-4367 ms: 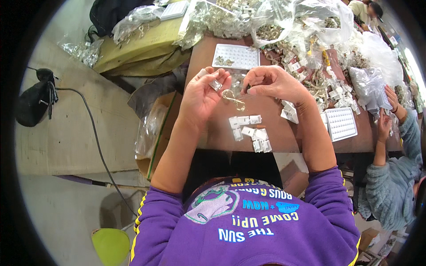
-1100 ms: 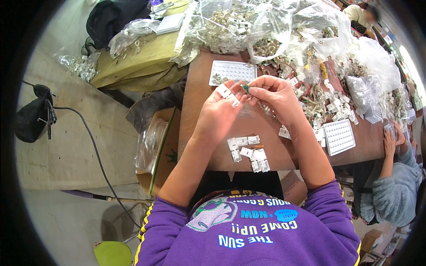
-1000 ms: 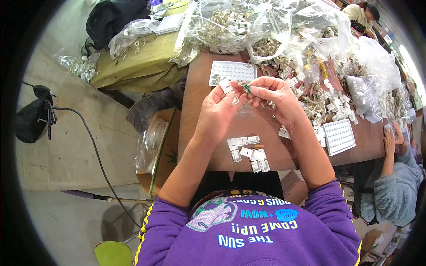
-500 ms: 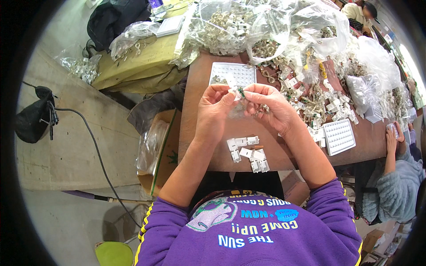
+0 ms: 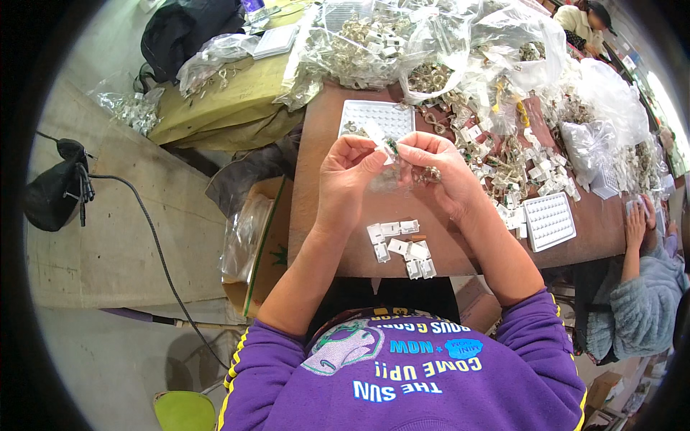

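Above the brown table [image 5: 323,237], my two hands meet at chest height. My left hand [image 5: 343,176] pinches a small white plastic housing [image 5: 376,133] between thumb and fingers. Against it, my right hand [image 5: 451,172] holds a small green circuit board [image 5: 392,146] with its fingertips. A silvery coiled strand [image 5: 431,173] hangs by the right fingers; whether it joins the board I cannot tell. Below the hands lie several loose white plastic housings [image 5: 397,247]. A white tray with rows of pockets [image 5: 359,111] lies just beyond the hands.
Clear bags of parts [image 5: 431,43] and heaped white pieces with cords [image 5: 503,158] cover the table's far and right side. A second white tray [image 5: 550,221] lies at right. A co-worker's hand [image 5: 635,228] works at the right edge. An open carton [image 5: 262,244] stands at left.
The white housing in my left hand has tilted a little, and my right fingers have shifted slightly on the board. The co-worker's hands at right have moved a little.
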{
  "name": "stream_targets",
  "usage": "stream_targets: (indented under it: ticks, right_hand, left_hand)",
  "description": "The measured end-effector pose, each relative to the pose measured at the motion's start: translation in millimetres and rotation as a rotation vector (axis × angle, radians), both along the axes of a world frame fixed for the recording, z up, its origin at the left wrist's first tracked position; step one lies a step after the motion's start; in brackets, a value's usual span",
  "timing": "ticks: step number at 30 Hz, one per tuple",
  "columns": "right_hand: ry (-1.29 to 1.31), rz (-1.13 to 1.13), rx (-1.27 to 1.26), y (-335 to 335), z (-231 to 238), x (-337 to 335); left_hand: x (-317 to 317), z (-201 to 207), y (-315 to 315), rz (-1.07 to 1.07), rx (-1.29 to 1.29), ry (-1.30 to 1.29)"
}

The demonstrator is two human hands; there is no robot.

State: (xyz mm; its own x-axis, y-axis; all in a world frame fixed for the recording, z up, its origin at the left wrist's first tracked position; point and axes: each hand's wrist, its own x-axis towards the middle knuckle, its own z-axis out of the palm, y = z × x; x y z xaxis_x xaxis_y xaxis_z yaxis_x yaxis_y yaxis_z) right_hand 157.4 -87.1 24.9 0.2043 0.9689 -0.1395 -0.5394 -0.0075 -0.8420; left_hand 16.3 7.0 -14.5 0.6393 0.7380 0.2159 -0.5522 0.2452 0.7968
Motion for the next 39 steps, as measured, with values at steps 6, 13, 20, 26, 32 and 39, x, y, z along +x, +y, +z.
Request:
stream_targets:
  ticks: [6, 13, 20, 26, 32, 39]
  right_hand:
    - [-0.179, -0.028, 0.064, -0.5, 3.3, -4.3]
    - [-0.082, -0.012, 0.003, -1.5, 0.7, -4.3]
    - [-0.408, -0.095, 0.080, 0.1, -0.6, -9.1]
    - [-0.361, 0.084, 0.077, -5.1, 4.8, 10.8]
    - [-0.001, 0.197, 0.016, 2.5, -11.4, 2.5]
    - [-0.173, 0.144, -0.059, -1.7, 1.1, -1.5]
  left_hand:
    - [-0.7, 2.3, 0.2, -0.012, 0.008, 0.001]
    - [0.0, 3.4, -0.8, 0.031, 0.029, 0.053]
    - [0.1, 4.8, -2.4, 0.075, 0.010, 0.045]
    - [-4.6, 8.3, -4.0, -0.060, 0.078, 0.101]
    - [-4.8, 11.2, -6.8, -0.080, 0.060, 0.038]
    - [0.9, 12.1, -11.6, 0.297, 0.174, 0.146]
